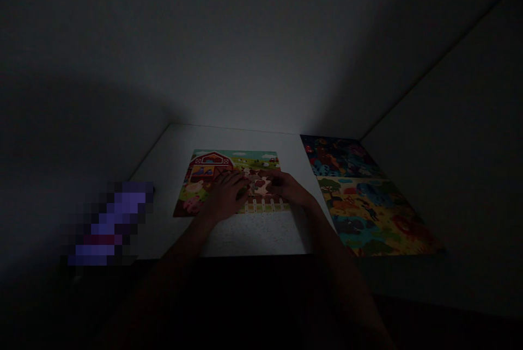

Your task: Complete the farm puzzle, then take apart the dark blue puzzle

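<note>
A farm picture [212, 176], which looks like a jigsaw puzzle, lies flat on a white table. It shows a red barn, a brown-and-white cow and a white fence. My left hand [231, 192] rests palm down over its middle, fingers stretched out and apart. On the right part of the picture, beside the cow, my right hand [288, 186] touches the surface with bent fingers, the thumb apart from them. No loose piece can be made out in either hand. Dim light hides the fingertips' exact contact, and both hands cover part of the picture.
To the right lie two more pictures: a dark blue one [333, 157] at the back and a savanna animal scene [368, 208] in front. The white table [245, 238] meets a pale wall [245, 78] behind. A blurred purple patch [118, 219] is at the left.
</note>
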`<state>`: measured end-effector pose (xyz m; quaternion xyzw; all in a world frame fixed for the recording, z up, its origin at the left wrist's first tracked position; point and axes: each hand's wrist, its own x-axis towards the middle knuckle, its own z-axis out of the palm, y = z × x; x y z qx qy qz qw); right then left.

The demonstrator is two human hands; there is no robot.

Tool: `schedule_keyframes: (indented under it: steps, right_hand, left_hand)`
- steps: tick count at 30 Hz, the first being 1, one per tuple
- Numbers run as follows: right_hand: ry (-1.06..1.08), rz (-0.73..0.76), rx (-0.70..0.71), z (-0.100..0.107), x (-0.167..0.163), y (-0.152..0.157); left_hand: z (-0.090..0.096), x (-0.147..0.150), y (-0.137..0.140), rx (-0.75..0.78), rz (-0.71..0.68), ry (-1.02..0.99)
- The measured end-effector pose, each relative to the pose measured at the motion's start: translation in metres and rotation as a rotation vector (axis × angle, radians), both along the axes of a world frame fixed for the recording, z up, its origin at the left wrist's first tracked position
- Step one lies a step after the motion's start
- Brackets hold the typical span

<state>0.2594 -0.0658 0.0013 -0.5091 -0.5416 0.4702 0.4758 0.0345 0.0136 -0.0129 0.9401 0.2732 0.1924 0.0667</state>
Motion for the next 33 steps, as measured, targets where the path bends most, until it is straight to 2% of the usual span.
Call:
schedule_keyframes:
  steps: [5,11,23,26,33]
  right_hand:
    - [-0.022,0.016,0.022,-0.005,0.001,0.001]
    - [-0.147,-0.016,0.055,-0.009,-0.002,0.002]
    - [-0.307,0.026,0.152,-0.003,-0.007,0.003]
    - [-0.309,0.086,0.188,0.002,-0.008,0.002]
    - [-0.282,0.084,0.186,-0.003,-0.006,0.004]
  left_hand:
    - [-0.003,0.0,0.001,-0.004,-0.01,-0.036]
    - [-0.002,0.0,0.001,0.025,-0.001,-0.007]
    - [0.001,0.0,0.001,0.024,-0.018,0.017]
    - [0.001,0.0,0.001,0.041,-0.03,0.032]
    - [0.0,0.0,0.0,0.092,-0.039,0.05]
